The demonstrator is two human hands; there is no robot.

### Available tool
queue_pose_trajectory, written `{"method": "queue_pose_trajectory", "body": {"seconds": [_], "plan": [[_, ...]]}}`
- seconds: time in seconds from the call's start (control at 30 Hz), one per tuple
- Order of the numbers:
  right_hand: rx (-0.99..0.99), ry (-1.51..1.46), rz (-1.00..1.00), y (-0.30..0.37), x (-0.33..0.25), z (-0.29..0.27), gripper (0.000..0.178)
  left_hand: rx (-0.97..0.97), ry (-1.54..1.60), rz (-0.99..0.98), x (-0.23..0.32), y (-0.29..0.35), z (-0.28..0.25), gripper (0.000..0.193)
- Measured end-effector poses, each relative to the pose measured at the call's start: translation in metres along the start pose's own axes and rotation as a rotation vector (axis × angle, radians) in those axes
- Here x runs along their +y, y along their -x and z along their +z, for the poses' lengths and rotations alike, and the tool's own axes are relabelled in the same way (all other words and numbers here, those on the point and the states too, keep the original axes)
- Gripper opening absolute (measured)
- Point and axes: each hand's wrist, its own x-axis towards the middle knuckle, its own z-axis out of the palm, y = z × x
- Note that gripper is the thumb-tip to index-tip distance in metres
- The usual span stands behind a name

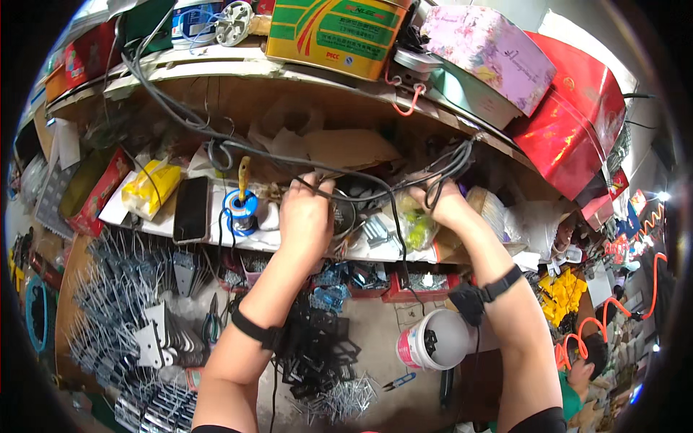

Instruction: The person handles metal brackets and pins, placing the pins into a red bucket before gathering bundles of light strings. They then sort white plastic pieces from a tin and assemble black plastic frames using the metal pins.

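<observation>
Both my arms reach over the bench to a narrow shelf. My left hand [307, 216] is at the shelf's middle with its fingers curled inward; what they hold, if anything, is hidden. A black cable [361, 175] crosses just in front of its fingertips. Farther right, my right hand [439, 200] is closed beside a loop of the cable bundle [455, 164], and its grip is partly covered by that loop. Below it lies a clear plastic bag with something green [417, 229]. Left of my left hand stands a blue spool of wire [240, 213] with a yellow-handled tool [244, 177] upright in it.
A black phone [193, 211] and a yellow packet [151, 189] lie on the shelf. Below are metal brackets [170, 339], pliers [211, 321], black parts [314, 353], screws [336, 400], snips [399, 382] and a white bucket [447, 339]. Another person's hand [580, 375] shows at right.
</observation>
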Motion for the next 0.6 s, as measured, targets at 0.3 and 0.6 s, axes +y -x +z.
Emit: {"method": "queue_pose_trajectory", "body": {"seconds": [0.3,0.6], "plan": [[0.264,0.214,-0.08,-0.057,-0.01,0.053,0.025,-0.214,-0.339,-0.016,-0.045,-0.087,0.083,0.022],[0.166,0.548,0.021,-0.105,-0.018,0.067,0.025,0.296,-0.458,-0.04,-0.074,-0.107,0.048,0.024]]}}
